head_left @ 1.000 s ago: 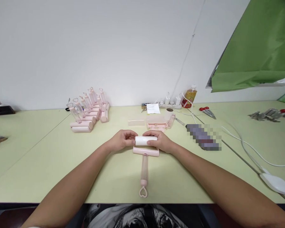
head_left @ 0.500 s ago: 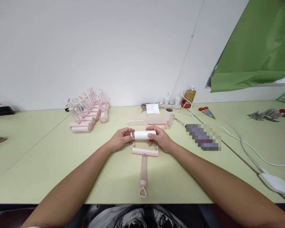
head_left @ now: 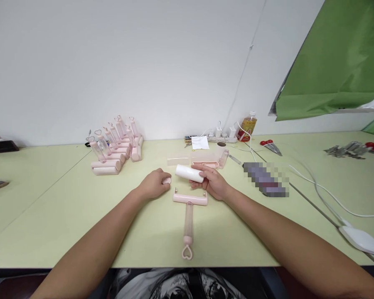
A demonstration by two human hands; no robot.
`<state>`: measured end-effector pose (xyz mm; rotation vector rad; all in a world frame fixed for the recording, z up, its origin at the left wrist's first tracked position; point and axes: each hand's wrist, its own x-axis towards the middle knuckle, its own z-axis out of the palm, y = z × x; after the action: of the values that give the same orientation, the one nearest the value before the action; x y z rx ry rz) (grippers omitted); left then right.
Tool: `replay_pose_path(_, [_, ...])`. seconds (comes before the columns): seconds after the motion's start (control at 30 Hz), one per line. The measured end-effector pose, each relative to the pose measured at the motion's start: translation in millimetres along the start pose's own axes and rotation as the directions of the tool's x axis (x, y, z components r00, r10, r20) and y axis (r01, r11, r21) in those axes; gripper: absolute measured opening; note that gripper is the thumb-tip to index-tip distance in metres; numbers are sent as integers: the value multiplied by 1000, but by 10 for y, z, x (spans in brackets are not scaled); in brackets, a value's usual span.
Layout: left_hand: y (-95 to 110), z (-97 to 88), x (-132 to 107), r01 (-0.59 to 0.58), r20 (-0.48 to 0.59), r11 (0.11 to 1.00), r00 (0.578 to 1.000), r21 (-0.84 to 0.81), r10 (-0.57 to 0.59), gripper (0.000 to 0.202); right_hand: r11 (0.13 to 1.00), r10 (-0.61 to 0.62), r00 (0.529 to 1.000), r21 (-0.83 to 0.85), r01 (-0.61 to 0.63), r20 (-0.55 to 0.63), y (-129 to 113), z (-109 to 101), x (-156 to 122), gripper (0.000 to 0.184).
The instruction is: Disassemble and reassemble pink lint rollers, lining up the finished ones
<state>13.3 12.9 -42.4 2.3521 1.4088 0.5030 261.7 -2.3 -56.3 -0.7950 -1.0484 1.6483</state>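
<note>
My right hand (head_left: 213, 182) is closed on the right part of a white sticky-paper roll (head_left: 188, 173), its left end tilted up. To the left, my left hand (head_left: 155, 183) pinches a small round pale end cap (head_left: 166, 180), apart from the roll. Between and just below my hands lies a pink lint roller frame (head_left: 190, 199) with two short prongs pointing away from me. Its clear handle (head_left: 189, 220) points toward me and ends in a heart-shaped loop (head_left: 187, 251).
Several pink lint rollers (head_left: 116, 151) stand in a row at the back left. Clear covers (head_left: 178, 160) and pink parts (head_left: 205, 164) lie beyond my hands. A power strip (head_left: 226, 139), a bottle (head_left: 247, 126), red-handled snips (head_left: 271, 146) and a white cable (head_left: 330, 199) are to the right.
The end cap has come away from the roll's left end in my left hand, which has moved slightly left. The roll has tilted in my right hand.
</note>
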Motion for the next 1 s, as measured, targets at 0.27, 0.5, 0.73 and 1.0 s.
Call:
replay_pose_path(0.27, [41,56,-17,-49,6,998,999,32,49,33,991,49,999,128,-49,2,-80,28,-33,39])
replay_pose_path(0.5, [128,56,-24,-28,-208,912,976,-409,-63,47,989,84,995,119,-89,52,-64,32,-40,42])
replay_pose_path(0.73, [169,119,-15,-54,-229,880,971,-473,-63,35,990,128,979,45,-137,161,-75,48,-85,51])
replay_pose_path(1.0, [151,139,-3,-39,-203,850,976,-526,-82,36,990,132,968,22,-140,212,-71,28,-94,56])
